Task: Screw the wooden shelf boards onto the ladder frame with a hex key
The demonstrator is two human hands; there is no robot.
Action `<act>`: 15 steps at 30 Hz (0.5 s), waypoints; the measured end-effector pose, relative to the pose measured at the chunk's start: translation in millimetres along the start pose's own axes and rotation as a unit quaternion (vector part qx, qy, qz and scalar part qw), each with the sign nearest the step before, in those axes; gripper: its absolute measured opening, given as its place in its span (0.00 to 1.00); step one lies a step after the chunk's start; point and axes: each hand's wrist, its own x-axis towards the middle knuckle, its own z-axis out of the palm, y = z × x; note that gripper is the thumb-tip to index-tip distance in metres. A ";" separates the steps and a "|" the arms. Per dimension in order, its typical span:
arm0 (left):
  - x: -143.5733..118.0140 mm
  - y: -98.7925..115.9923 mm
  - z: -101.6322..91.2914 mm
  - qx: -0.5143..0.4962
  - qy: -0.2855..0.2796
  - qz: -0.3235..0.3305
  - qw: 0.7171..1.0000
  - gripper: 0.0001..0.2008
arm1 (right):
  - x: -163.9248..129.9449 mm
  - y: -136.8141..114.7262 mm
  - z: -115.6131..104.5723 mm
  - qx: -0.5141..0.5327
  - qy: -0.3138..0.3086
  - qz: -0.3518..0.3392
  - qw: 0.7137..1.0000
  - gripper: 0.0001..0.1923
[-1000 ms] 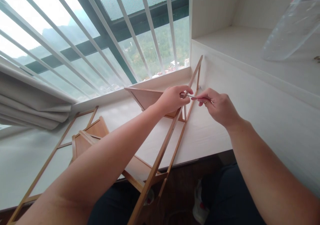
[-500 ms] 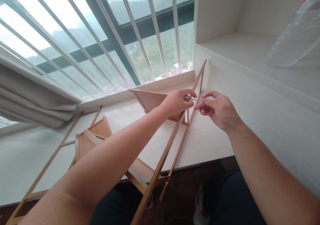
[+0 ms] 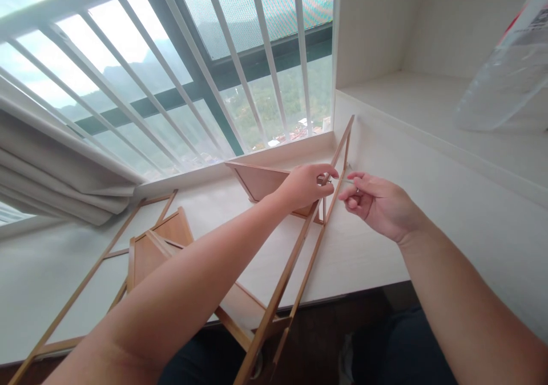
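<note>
My left hand (image 3: 305, 184) is closed around the upper rail of a slim wooden frame (image 3: 295, 249), thumb and fingers curled on either side of it. From the right, my right hand (image 3: 379, 202) pinches a thin metal rod that looks like a hex key (image 3: 347, 181). The rod's far end points at the rail beside my left fingertips, and my fingers hide whether it sits in a screw. The frame leans at a slant, its narrow end toward the wall. Behind my left hand, a wooden panel (image 3: 259, 181) adjoins the frame.
A second wooden frame (image 3: 92, 268) with folded panels (image 3: 148, 254) lies at left on the white ledge (image 3: 363, 254). Window bars (image 3: 240, 65) and a grey curtain (image 3: 64, 168) are behind. A plastic bottle (image 3: 500, 77) stands on the right shelf (image 3: 411, 97).
My right hand has shifted slightly right and its fingers have turned around the hex key. My left hand keeps its hold on the rail. The whole view has tilted a little upward.
</note>
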 end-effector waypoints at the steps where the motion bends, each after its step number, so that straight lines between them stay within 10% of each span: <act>1: -0.3 0.3 -0.4 0.001 0.000 0.000 1.000 0.15 | -0.8 -1.1 -2.5 -0.043 -0.002 -0.025 0.999 0.10; 8: -0.3 -2.2 -0.7 -0.001 -0.004 -0.006 1.000 0.14 | -0.6 3.3 -23.5 -0.395 0.048 -0.242 0.885 0.13; 15: 0.8 -4.2 -0.6 0.001 -0.003 0.002 1.000 0.13 | -1.2 5.9 -20.3 -0.506 0.021 -0.294 0.811 0.08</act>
